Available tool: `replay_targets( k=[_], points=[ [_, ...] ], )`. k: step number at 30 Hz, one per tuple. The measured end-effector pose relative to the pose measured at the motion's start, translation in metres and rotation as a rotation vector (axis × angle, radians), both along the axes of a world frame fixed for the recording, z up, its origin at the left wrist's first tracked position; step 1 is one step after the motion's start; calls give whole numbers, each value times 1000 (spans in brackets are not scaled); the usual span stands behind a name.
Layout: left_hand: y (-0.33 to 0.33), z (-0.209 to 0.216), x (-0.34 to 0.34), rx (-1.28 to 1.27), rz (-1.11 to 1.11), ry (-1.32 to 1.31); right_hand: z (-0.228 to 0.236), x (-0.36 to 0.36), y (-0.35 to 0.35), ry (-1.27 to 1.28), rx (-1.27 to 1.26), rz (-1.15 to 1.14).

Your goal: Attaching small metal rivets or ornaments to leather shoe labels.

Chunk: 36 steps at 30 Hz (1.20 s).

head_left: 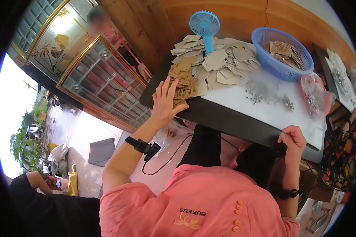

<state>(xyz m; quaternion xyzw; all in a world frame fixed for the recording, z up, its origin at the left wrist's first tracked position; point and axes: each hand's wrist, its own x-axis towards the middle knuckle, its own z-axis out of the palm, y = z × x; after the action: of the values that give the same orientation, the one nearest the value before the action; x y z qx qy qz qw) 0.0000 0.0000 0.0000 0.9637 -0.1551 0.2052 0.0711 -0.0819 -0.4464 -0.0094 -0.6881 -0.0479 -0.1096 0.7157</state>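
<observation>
At the table's left corner my left hand [165, 102] lies with its fingers spread, touching the edge of a pile of brown cardboard pieces [184, 81]. Behind and beside that pile is a broad heap of pale grey card pieces [229, 65]. My right hand [293, 138] is curled at the table's front edge, thumb against the fingers; whatever it may hold is hidden. Small shiny metal parts [256, 94] lie scattered on the white sheet [233, 98], beyond my right hand. A red-rimmed container in clear plastic [314, 94] with more metal parts stands near the right edge.
A blue handheld fan [205, 27] stands among the grey cards. To its right, a blue plastic basket [283, 59] holds brown pieces. The dark table edge [225, 118] runs before me. A person [114, 35] appears by the glass-panelled door at left; another person's dark sleeve [59, 213] is lower left.
</observation>
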Motion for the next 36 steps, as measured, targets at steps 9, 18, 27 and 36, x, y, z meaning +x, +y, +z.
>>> replay_targets(
  k=[9, 18, 27, 36],
  points=[
    [-11, 53, 103, -153, 124, 106, 3, 0, 7, 5, -57, -70],
    [-12, 34, 138, -222, -68, -122, 1, 1, 8, -21, -73, -104],
    [-70, 73, 50, -1853, -652, 1249, 27, 6, 53, -111, -80, -111],
    [-146, 54, 5, -1441, -462, 1198, 44, 55, 113, 40, -91, 177]
  ],
)
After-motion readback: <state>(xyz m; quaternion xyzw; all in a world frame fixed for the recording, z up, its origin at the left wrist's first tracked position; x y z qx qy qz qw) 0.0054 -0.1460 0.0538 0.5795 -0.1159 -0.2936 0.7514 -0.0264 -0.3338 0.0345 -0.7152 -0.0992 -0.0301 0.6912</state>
